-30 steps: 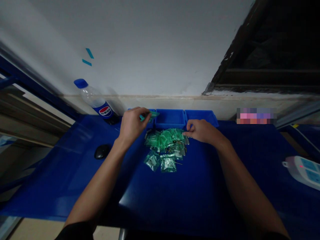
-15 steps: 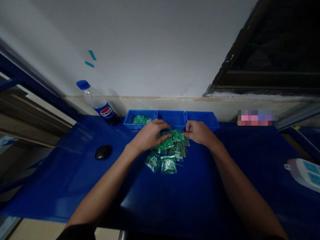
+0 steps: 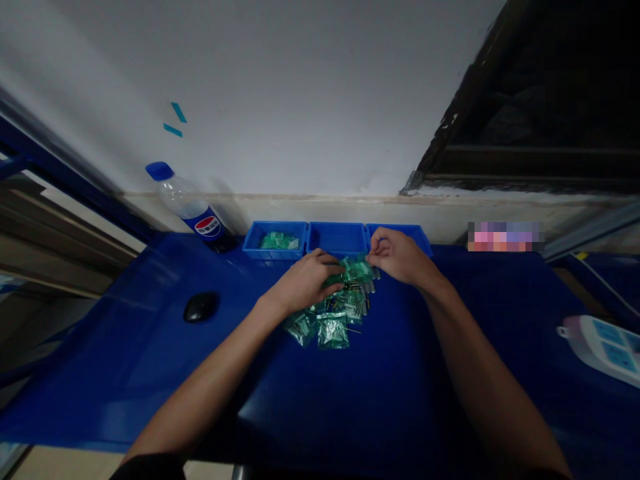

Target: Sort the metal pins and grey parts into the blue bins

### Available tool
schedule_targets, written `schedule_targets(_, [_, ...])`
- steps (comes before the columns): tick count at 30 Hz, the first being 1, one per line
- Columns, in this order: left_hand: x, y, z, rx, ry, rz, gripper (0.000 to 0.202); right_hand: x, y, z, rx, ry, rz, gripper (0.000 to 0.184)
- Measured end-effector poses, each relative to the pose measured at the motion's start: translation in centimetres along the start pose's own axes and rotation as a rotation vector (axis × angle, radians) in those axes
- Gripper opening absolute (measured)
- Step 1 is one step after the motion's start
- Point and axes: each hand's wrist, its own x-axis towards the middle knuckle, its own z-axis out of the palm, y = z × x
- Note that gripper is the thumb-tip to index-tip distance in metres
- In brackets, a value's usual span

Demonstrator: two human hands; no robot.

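A heap of small green plastic packets (image 3: 336,312) with tiny metal parts lies on the blue table (image 3: 350,400). My left hand (image 3: 305,281) rests on the heap's top with fingers curled, pinching a packet. My right hand (image 3: 397,255) hovers at the heap's far right edge, fingers curled together over the rightmost tray; what they hold is hidden. Three blue trays stand in a row behind the heap: the left tray (image 3: 253,240) holds a few green packets (image 3: 279,241), the middle tray (image 3: 336,238) shows none, the right tray (image 3: 420,237) is partly covered by my hand.
A plastic soda bottle (image 3: 189,207) leans against the wall at the back left. A black mouse (image 3: 201,307) lies on the table's left. A white power strip (image 3: 603,340) sits at the right edge. A white wall rises just behind the trays.
My left hand dropped a packet into the left tray, then came back onto the heap and curled on a packet. My right hand lifted slightly toward the right tray.
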Motion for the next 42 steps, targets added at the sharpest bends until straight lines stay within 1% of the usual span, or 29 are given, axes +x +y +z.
schedule_targets(2, [0.0, 0.1, -0.1, -0.028, 0.017, -0.012, 0.031, -0.4, -0.3, -1.0, 0.028, 0.013, -0.022, 0.018])
schedule_targets(4, [0.1, 0.3, -0.2, -0.097, 0.075, -0.047, 0.034, -0.8, -0.8, -1.9, 0.073, -0.001, -0.054, 0.017])
schedule_targets(7, [0.3, 0.8, -0.7, -0.317, 0.215, -0.201, 0.038, -1.5, -2.1, -2.6, 0.195, -0.048, -0.130, 0.017])
schedule_targets(9, [0.5, 1.0, -1.0, -0.527, 0.289, -0.309, 0.038, -1.7, -3.1, -2.5, 0.283, -0.089, -0.163, 0.017])
schedule_targets(10, [0.5, 1.1, -1.2, -0.632, 0.314, -0.339, 0.036, -1.7, -3.5, -2.3, 0.322, -0.109, -0.164, 0.018])
schedule_targets(12, [0.5, 1.0, -1.6, -0.787, 0.349, -0.358, 0.032, -1.6, -3.9, -1.7, 0.385, -0.120, -0.149, 0.023])
schedule_targets(13, [0.5, 0.9, -1.8, -0.820, 0.366, -0.361, 0.030, -1.4, -3.9, -1.4, 0.404, -0.110, -0.132, 0.026])
schedule_targets(15, [0.3, 0.6, -2.4, -0.775, 0.406, -0.376, 0.026, -1.0, -3.4, -0.7, 0.407, -0.084, -0.084, 0.030])
schedule_targets(17, [-0.1, 0.1, -3.1, -0.625, 0.459, -0.393, 0.022, -0.6, -2.3, -0.2, 0.331, -0.078, -0.044, 0.028])
schedule_targets(19, [-0.6, -0.6, -3.8, -0.432, 0.527, -0.408, 0.019, -0.4, -1.0, 0.3, 0.134, -0.049, -0.053, 0.024])
schedule_targets(21, [-1.2, -1.5, -4.4, -0.213, 0.560, -0.427, 0.016, -0.2, 0.1, 0.7, -0.081, -0.068, -0.038, 0.021])
schedule_targets(22, [-1.5, -2.0, -4.5, -0.103, 0.565, -0.438, 0.016, -0.2, 0.5, 1.0, -0.151, -0.093, -0.029, 0.021])
schedule_targets(24, [-2.0, -3.0, -4.6, 0.078, 0.559, -0.481, 0.015, -0.1, 1.0, 1.5, -0.209, -0.138, -0.014, 0.023])
schedule_targets(26, [-2.3, -3.7, -4.4, 0.184, 0.522, -0.521, 0.016, 0.1, 1.1, 2.1, -0.198, -0.150, -0.009, 0.024])
schedule_targets(27, [-2.3, -4.0, -4.2, 0.202, 0.493, -0.525, 0.016, 0.2, 1.1, 2.4, -0.182, -0.146, -0.007, 0.024])
schedule_targets(30, [-2.1, -4.0, -3.9, 0.162, 0.438, -0.479, 0.017, 0.4, 1.2, 3.0, -0.123, -0.148, 0.004, 0.024])
schedule_targets(32, [-1.8, -3.6, -3.8, 0.087, 0.434, -0.424, 0.018, 0.5, 1.3, 3.2, -0.057, -0.156, 0.014, 0.024])
schedule_targets(34, [-1.4, -3.0, -3.6, -0.004, 0.400, -0.355, 0.018, 0.5, 1.3, 3.1, 0.028, -0.151, 0.014, 0.024])
schedule_targets(38, [-0.9, -2.0, -3.1, -0.134, 0.286, -0.248, 0.021, 0.4, 0.6, 2.6, 0.120, -0.091, -0.025, 0.020])
schedule_targets(42, [-0.7, -1.3, -2.5, -0.194, 0.235, -0.232, 0.026, -0.1, -0.6, 1.6, 0.123, -0.029, -0.051, 0.017])
